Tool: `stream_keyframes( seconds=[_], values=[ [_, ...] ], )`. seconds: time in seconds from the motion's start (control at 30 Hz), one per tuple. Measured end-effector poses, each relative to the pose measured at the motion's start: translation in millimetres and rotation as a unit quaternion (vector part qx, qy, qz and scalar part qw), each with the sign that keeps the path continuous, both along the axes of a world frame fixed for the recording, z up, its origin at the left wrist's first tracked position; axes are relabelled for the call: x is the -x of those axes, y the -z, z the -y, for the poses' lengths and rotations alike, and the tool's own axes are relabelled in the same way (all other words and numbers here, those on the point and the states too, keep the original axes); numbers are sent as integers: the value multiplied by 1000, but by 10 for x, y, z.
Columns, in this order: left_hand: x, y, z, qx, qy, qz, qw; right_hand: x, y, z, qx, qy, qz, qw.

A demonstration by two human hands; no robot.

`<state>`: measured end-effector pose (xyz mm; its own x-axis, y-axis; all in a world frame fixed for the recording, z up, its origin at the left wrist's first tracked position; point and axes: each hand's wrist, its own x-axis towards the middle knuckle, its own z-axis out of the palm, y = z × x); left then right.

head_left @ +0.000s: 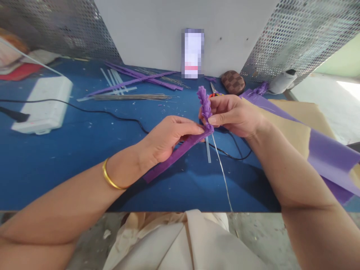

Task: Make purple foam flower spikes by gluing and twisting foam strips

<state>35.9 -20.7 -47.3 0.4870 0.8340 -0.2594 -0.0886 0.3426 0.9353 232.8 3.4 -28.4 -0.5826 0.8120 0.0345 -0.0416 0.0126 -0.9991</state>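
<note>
My right hand [233,115] pinches a purple crepe paper flower spike [204,103], which stands nearly upright above the table. From its base a flat purple paper strip [176,157] slants down to the lower left. My left hand [174,135] grips that strip close to where it meets the spike, thumb on top and the other fingers partly hidden. Below the spike a pale translucent stick [208,150] pokes out. A white thread [221,164] runs from the base down past the table's front edge.
Purple strips [157,79], thin wires [132,96] and translucent sticks [115,80] lie at the back. A white power strip [46,103] sits left, its black cable [107,111] crossing the table. Scissors [213,88], a checkered pouch [233,82] and purple paper [332,153] lie right. A phone [192,52] leans behind.
</note>
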Motion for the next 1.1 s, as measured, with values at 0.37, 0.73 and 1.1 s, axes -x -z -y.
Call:
stream_keyframes(
  seconds=[0.37,0.73,1.1],
  values=[
    [-23,50,21,-14,-25,3,1000,122,-80,96,-54,94,86,990],
    [-54,45,38,7,-47,18,999,193,-27,130,-116,116,126,978],
    [-22,23,17,10,-60,21,998,133,14,63,16,45,14,999]
  ],
)
